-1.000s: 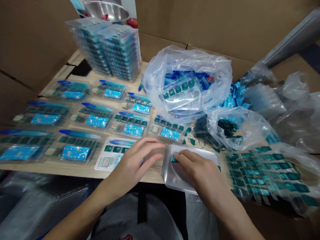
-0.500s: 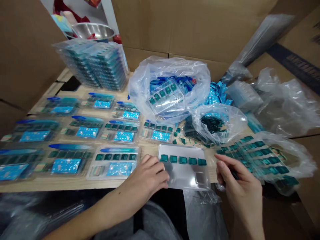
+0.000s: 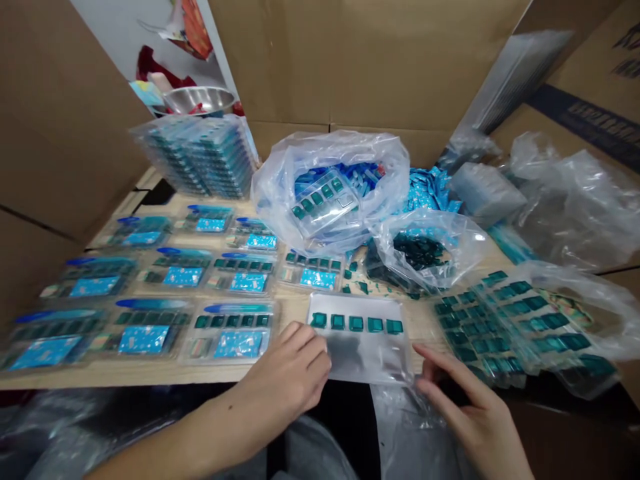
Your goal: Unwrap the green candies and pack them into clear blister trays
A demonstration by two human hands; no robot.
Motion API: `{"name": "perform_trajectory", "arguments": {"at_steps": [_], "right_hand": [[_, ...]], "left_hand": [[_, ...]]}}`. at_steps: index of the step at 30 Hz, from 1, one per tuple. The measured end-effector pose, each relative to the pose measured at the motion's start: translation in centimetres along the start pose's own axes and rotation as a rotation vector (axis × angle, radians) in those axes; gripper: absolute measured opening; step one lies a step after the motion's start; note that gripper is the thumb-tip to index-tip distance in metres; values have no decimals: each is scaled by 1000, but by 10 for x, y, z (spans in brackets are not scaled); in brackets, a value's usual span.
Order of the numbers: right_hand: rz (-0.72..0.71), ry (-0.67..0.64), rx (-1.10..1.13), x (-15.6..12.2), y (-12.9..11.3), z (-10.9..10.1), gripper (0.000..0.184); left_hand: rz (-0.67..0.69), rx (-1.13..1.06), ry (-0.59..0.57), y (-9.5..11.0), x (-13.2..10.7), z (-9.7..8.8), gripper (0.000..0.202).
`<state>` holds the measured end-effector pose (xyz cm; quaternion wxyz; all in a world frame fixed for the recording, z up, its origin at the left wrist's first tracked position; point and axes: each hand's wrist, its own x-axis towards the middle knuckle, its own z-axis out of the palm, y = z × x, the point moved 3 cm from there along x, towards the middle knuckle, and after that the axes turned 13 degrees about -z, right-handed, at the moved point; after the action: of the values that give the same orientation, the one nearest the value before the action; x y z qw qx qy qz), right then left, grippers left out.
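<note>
A clear plastic tray [image 3: 360, 357] lies near the table's front edge, with a row of several green square pieces [image 3: 356, 324] in its pockets. My left hand [image 3: 300, 363] has its fingers curled over the tray's left edge. Beside the lower right corner of the tray is my right hand [image 3: 465, 400], thumb and index finger apart, with nothing visible between them. Left of my left hand sits a filled tray [image 3: 227, 340] holding a blue pen [image 3: 237, 309], green squares and a blue patterned packet [image 3: 239, 344].
More filled trays [image 3: 95, 287] stand in rows at left, with a tall stack [image 3: 197, 157] behind. A bag of blue pens [image 3: 275, 180] has a tray on top. A smaller bag [image 3: 470, 243] holds green pieces. Trays of green squares [image 3: 500, 327] lie at right.
My right hand has moved left and down, closer to the tray, and its thumb and index finger have spread. My left hand stays at the tray's left edge. The camera view has shifted slightly.
</note>
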<state>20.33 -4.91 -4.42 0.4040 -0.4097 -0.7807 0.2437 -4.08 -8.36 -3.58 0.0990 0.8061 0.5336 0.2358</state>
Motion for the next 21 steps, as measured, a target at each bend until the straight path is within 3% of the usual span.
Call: {"name": "perform_trajectory", "arguments": {"at_steps": [2,4,8,9,12,13,15,21], "right_hand": [[-120,-113,22,-5,-2,4,35],[-207,-139,-48,-12,-2,7,41],[-295,-33,-284,-21,-4,10,15],[-300,-21,-313,-21,-5,10,11],[-294,-19,-324,-18,-10,10,11],[-295,-18,-312,-16,-12,9,11],[-303,-22,-290,-13,-14,9,12],[-312,-7,-285,-8,-19,6,16]], "left_hand": [[-11,-56,19,2,0,-9,21],[-36,-121,14,2,0,-18,18],[-66,-222,-2,-6,-5,-27,8],[-79,-214,-2,-9,-6,-26,11],[-132,-98,-2,-21,-9,-18,60],[-140,-61,-1,-25,-8,-13,63],[-124,-20,33,-30,-6,-6,50],[31,49,336,-29,5,-2,23]]}}
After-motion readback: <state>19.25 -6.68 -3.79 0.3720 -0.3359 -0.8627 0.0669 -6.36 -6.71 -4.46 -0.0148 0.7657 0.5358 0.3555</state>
